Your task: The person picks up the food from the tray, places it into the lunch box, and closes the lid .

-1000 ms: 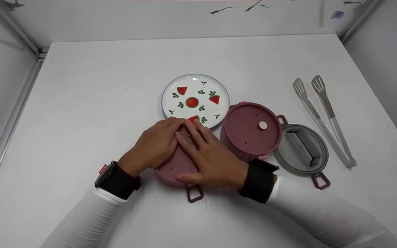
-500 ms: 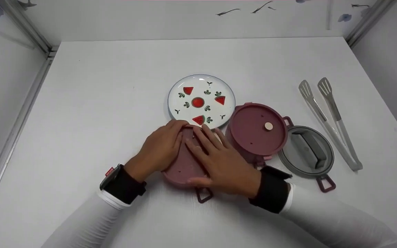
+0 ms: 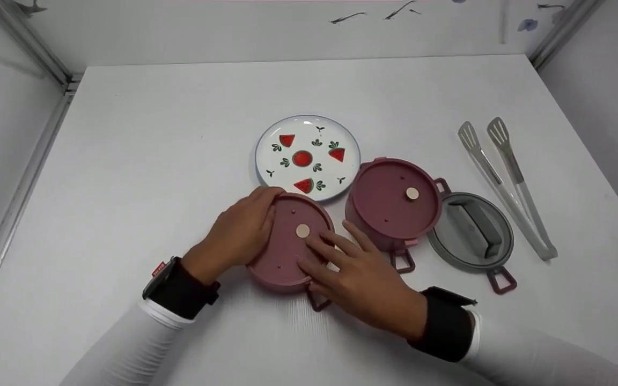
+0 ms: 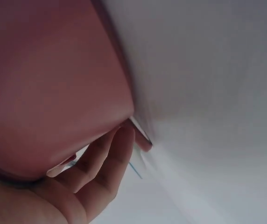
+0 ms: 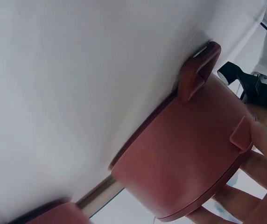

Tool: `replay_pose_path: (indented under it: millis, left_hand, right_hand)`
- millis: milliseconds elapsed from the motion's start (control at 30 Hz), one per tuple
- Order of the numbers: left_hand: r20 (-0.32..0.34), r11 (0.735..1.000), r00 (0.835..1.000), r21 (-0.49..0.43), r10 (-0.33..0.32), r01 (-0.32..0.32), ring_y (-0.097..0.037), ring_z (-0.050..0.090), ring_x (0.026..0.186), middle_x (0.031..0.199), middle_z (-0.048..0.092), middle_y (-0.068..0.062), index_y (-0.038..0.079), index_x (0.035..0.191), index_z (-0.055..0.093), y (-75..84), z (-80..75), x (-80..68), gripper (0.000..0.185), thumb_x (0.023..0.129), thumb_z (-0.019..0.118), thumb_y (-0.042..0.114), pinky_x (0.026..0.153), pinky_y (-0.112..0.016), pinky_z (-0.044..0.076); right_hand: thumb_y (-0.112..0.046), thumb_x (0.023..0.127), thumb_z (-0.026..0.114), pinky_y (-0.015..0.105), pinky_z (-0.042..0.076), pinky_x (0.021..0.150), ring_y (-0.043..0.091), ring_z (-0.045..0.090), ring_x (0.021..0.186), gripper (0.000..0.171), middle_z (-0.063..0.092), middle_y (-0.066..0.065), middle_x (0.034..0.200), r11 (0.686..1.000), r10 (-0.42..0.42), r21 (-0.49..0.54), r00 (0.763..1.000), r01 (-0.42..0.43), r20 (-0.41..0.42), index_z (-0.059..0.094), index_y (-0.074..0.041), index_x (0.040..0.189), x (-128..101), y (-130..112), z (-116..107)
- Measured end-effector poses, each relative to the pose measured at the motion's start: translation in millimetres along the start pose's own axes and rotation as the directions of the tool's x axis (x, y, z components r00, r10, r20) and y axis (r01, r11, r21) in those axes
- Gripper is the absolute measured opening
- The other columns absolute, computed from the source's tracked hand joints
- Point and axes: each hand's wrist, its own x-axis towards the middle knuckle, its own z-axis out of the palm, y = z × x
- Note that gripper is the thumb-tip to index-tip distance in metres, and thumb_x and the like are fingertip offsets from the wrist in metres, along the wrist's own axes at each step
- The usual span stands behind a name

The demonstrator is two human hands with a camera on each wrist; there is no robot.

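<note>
**A:** How many containers stand on the white table [image 3: 153, 161]?

**B:** Two round maroon ones, side by side. The near container [image 3: 287, 244] sits in front of the person; the far container [image 3: 392, 201] stands just to its right. Each carries one pale round disc on its top and a loop handle toward the camera.

**A:** And the hands?

**B:** Two. The left hand [image 3: 239, 233] is curled round the near container's left rim, fingers wrapped over the edge. The right hand [image 3: 360, 279] lies with fingers spread and fairly straight, the fingertips [image 3: 314, 246] resting on the container's top just below its disc; nothing is pinched there. In the left wrist view the fingers [image 4: 110, 158] press the maroon wall, though the picture is blurred and little else can be told.

**A:** What else lies around?

**B:** One plate [image 3: 307, 156] painted with watermelon slices, just behind the near container. One grey lid [image 3: 470, 231] with a bar handle, touching the far container's right side. One pair of metal tongs [image 3: 505, 182], well apart at the table's right. The right hand covers part of the near container's handle.
</note>
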Motion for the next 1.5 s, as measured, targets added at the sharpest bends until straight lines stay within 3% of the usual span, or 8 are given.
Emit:
replay_pose_path:
  millis: [167,467,733,867,1033,1200,1367,1500]
  left_hand:
    - [0.039,0.998,0.998,0.025,-0.05,0.049,-0.022,0.063,0.12,0.131,0.064,-0.002,0.016,0.141,0.052,-1.7,-6.5,-9.3,0.039,0.106,0.041,0.028,0.097,-0.047,0.053]
    - [0.064,0.978,0.997,0.209,-0.035,0.021,-0.014,0.056,0.065,0.071,0.061,0.001,0.01,0.111,0.062,3.7,-8.6,-25.0,0.025,0.104,0.047,0.029,0.06,-0.031,0.043]
    - [0.106,0.964,0.994,0.267,-0.038,0.008,-0.015,0.05,0.058,0.062,0.053,0.002,0.009,0.105,0.06,9.3,-7.3,-32.2,0.025,0.103,0.048,0.03,0.055,-0.029,0.038]
    - [0.119,0.953,0.993,0.302,-0.023,-0.014,-0.018,0.059,0.065,0.071,0.064,-0.002,0.008,0.11,0.064,13.4,-18.7,-27.3,0.03,0.103,0.049,0.034,0.059,-0.034,0.046]
    - [0.148,0.948,0.989,0.315,0.004,-0.051,-0.028,0.069,0.1,0.111,0.074,-0.007,0.013,0.133,0.062,33.0,-43.0,0.9,0.041,0.103,0.049,0.039,0.083,-0.046,0.055]
    - [0.191,0.962,0.973,0.213,0.128,-0.168,-0.025,0.065,0.114,0.123,0.07,-0.005,0.014,0.133,0.061,49.3,-54.8,49.5,0.037,0.104,0.046,0.032,0.093,-0.046,0.053]
    - [0.341,0.956,0.911,0.097,0.23,-0.277,-0.022,0.056,0.128,0.135,0.062,-0.005,0.014,0.138,0.057,59.8,-49.7,95.1,0.038,0.105,0.045,0.028,0.106,-0.041,0.046]
    - [0.455,0.954,0.858,0.052,0.239,-0.294,-0.02,0.056,0.127,0.14,0.059,-0.005,0.014,0.145,0.051,68.1,-36.5,116.1,0.042,0.106,0.044,0.028,0.106,-0.037,0.047]
  right_hand:
    - [-0.026,0.096,0.066,0.051,0.033,0.118,0.026,0.05,0.139,0.037,0.061,0.008,0.142,0.993,0.038,0.113,0.999,-0.038,0.004,0.067,-0.02,0.133,-8,3,-4]
    - [-0.009,0.086,0.075,0.043,0.043,0.112,0.028,0.047,0.141,0.043,0.064,0.008,0.137,0.975,0.134,0.18,0.991,-0.127,-0.029,0.07,-0.014,0.129,-24,16,-8]
    - [-0.009,0.085,0.076,0.043,0.047,0.109,0.028,0.05,0.138,0.046,0.061,0.008,0.141,0.965,0.137,0.224,0.991,-0.134,0.003,0.069,-0.014,0.13,-33,20,-8]
    - [-0.008,0.084,0.076,0.039,0.053,0.1,0.026,0.056,0.13,0.049,0.059,0.009,0.139,0.968,0.085,0.242,0.991,-0.059,-0.099,0.068,-0.016,0.131,-40,27,-16]
    - [-0.002,0.075,0.079,0.023,0.053,0.065,0.012,0.061,0.084,0.044,0.063,0.005,0.1,0.974,0.168,0.195,0.949,-0.117,-0.267,0.073,-0.013,0.118,-54,45,-28]
    - [-0.008,0.075,0.084,0.021,0.045,0.051,0.009,0.057,0.06,0.039,0.065,0.002,0.079,0.961,0.273,0.105,0.93,-0.255,-0.245,0.071,-0.01,0.112,-63,62,-22]
    - [-0.02,0.077,0.085,0.02,0.039,0.045,0.009,0.058,0.052,0.052,0.068,0.001,0.072,0.954,0.3,0.034,0.934,-0.299,-0.193,0.067,-0.012,0.125,-65,70,-6]
    - [-0.026,0.08,0.084,0.02,0.038,0.044,0.01,0.059,0.051,0.053,0.072,0.002,0.073,0.957,0.289,0.013,0.941,-0.291,-0.173,0.067,-0.014,0.129,-62,70,1]
